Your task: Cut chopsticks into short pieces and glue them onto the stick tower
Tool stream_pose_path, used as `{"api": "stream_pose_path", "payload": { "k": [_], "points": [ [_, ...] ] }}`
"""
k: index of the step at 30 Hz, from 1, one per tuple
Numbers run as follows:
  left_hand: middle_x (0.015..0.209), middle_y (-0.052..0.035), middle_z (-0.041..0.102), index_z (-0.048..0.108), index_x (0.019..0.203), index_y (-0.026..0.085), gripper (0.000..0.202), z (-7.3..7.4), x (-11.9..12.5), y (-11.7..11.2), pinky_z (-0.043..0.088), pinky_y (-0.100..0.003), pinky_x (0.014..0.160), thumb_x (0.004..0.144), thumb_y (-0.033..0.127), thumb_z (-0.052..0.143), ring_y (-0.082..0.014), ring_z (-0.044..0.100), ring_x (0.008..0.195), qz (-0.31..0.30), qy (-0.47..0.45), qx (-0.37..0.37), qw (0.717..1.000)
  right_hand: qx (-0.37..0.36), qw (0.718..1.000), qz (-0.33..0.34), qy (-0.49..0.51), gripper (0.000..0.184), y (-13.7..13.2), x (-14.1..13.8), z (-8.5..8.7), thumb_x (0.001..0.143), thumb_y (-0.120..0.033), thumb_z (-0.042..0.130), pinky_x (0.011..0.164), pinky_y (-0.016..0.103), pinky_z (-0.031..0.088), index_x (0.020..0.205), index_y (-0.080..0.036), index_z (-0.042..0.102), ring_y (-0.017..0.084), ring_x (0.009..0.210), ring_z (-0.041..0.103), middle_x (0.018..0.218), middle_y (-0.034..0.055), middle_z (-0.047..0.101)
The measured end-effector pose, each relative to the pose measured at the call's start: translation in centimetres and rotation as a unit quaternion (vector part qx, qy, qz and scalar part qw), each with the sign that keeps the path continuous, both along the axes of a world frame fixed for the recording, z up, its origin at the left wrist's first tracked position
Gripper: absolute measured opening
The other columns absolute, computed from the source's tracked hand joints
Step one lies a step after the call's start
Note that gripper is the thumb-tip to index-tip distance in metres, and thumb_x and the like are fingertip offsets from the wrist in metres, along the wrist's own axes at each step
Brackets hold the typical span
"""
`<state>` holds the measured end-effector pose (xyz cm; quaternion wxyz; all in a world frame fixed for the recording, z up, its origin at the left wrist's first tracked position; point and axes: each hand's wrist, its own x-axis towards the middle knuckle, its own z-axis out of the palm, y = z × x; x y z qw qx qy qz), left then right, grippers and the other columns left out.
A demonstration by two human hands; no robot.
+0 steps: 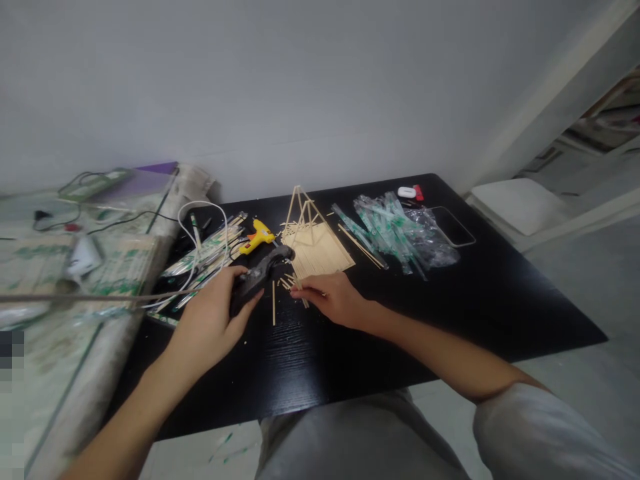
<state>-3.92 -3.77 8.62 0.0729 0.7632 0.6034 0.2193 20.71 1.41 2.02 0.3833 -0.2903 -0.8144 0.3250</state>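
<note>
My left hand (213,317) is wrapped round the handles of dark cutting pliers (260,272), whose jaws point up and right. My right hand (327,295) rests on the black table (450,313) just right of the pliers, fingers pinched on thin wooden sticks (290,283) lying in a small scatter. One longer stick (273,303) lies alone between my hands. Just behind them stands a model of wooden sticks (315,243): a flat slatted base with a pointed frame rising at its back.
A yellow glue gun (257,237) with white cable lies behind the pliers beside wrapped chopsticks (210,257). Clear green-printed wrappers (395,230), a phone (453,227) and a small white case (407,192) lie at the right. A cluttered surface (75,267) adjoins on the left.
</note>
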Motion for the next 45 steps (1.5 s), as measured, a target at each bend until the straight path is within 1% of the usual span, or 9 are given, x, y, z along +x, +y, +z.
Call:
{"api": "stream_pose_path", "payload": {
  "k": [3, 5, 7, 12, 17, 22, 27, 37, 45],
  "points": [
    [0.114, -0.0157, 0.069, 0.053, 0.127, 0.018, 0.046, 0.0, -0.5, -0.8, 0.054, -0.043, 0.083, 0.095, 0.051, 0.049, -0.0321, 0.068, 0.099, -0.010, 0.080, -0.004, 0.997, 0.008, 1.000, -0.002, -0.002, 0.023, 0.0, -0.1, 0.2, 0.101, -0.034, 0.059, 0.070, 0.024, 0.051, 0.092, -0.018, 0.073, 0.015, 0.073, 0.071, 0.082, 0.0032, 0.077],
    [0.117, -0.0167, 0.067, 0.052, 0.131, 0.018, 0.046, 0.3, -0.3, -1.2, 0.054, -0.044, 0.084, 0.095, 0.047, 0.048, -0.0332, 0.068, 0.101, -0.022, 0.121, 0.000, 0.992, 0.014, 1.000, -0.002, -0.002, 0.022, 0.0, -0.1, 0.2, 0.100, -0.033, 0.060, 0.069, 0.024, 0.050, 0.089, -0.017, 0.073, 0.014, 0.070, 0.070, 0.079, 0.0027, 0.075],
    [0.116, -0.0167, 0.067, 0.052, 0.134, 0.018, 0.047, 0.6, 0.2, -1.5, 0.054, -0.046, 0.082, 0.094, 0.043, 0.051, -0.0340, 0.067, 0.097, -0.021, 0.167, 0.010, 0.986, 0.021, 1.000, -0.004, -0.001, 0.023, 0.1, -0.2, 0.1, 0.100, -0.033, 0.061, 0.067, 0.023, 0.049, 0.087, -0.017, 0.072, 0.014, 0.068, 0.068, 0.077, 0.0026, 0.075],
    [0.108, -0.0173, 0.066, 0.055, 0.135, 0.017, 0.049, 1.6, 1.6, -1.7, 0.054, -0.048, 0.077, 0.090, 0.035, 0.055, -0.0351, 0.066, 0.087, -0.023, 0.259, 0.044, 0.964, 0.037, 0.999, -0.015, -0.013, 0.024, 0.2, -0.2, -0.3, 0.101, -0.034, 0.058, 0.065, 0.023, 0.048, 0.094, -0.017, 0.074, 0.014, 0.065, 0.066, 0.078, 0.0030, 0.075],
    [0.107, -0.0161, 0.065, 0.055, 0.136, 0.016, 0.046, 2.1, 2.4, -1.7, 0.054, -0.045, 0.077, 0.092, 0.030, 0.054, -0.0319, 0.066, 0.084, -0.017, 0.312, 0.030, 0.949, 0.051, 0.999, -0.011, -0.012, 0.022, 0.3, -0.1, -0.6, 0.100, -0.031, 0.060, 0.064, 0.022, 0.046, 0.094, -0.015, 0.074, 0.014, 0.065, 0.067, 0.076, 0.0041, 0.075],
    [0.102, -0.0137, 0.064, 0.053, 0.140, 0.014, 0.049, 2.2, 2.3, -2.0, 0.054, -0.044, 0.076, 0.093, 0.030, 0.055, -0.0316, 0.066, 0.082, -0.021, 0.329, 0.027, 0.944, 0.058, 0.998, -0.018, -0.013, 0.022, 0.3, -0.2, -0.9, 0.099, -0.032, 0.061, 0.063, 0.023, 0.046, 0.092, -0.015, 0.073, 0.014, 0.063, 0.065, 0.075, 0.0040, 0.074],
    [0.095, -0.0129, 0.063, 0.055, 0.137, 0.013, 0.048, 2.4, 2.3, -2.2, 0.054, -0.043, 0.072, 0.093, 0.031, 0.056, -0.0312, 0.066, 0.077, -0.027, 0.332, 0.026, 0.942, 0.058, 0.997, -0.024, -0.039, 0.023, 0.4, -0.3, -1.0, 0.100, -0.032, 0.061, 0.063, 0.023, 0.045, 0.092, -0.015, 0.073, 0.014, 0.063, 0.065, 0.075, 0.0042, 0.073],
    [0.092, -0.0131, 0.063, 0.055, 0.136, 0.014, 0.046, 2.2, 2.3, -2.3, 0.053, -0.043, 0.074, 0.095, 0.033, 0.052, -0.0312, 0.065, 0.078, -0.034, 0.330, 0.028, 0.943, 0.053, 0.998, -0.014, -0.025, 0.022, 0.3, -0.2, -0.9, 0.100, -0.030, 0.060, 0.065, 0.022, 0.045, 0.094, -0.014, 0.073, 0.014, 0.067, 0.067, 0.078, 0.0050, 0.075],
    [0.091, -0.0113, 0.062, 0.054, 0.136, 0.015, 0.047, 1.9, 2.4, -2.3, 0.054, -0.041, 0.076, 0.090, 0.024, 0.057, -0.0296, 0.065, 0.079, -0.025, 0.344, -0.003, 0.939, 0.058, 0.998, -0.018, -0.018, 0.021, 0.4, -0.3, -1.0, 0.099, -0.030, 0.061, 0.063, 0.022, 0.045, 0.092, -0.015, 0.073, 0.014, 0.064, 0.066, 0.076, 0.0044, 0.075]
  ]
}}
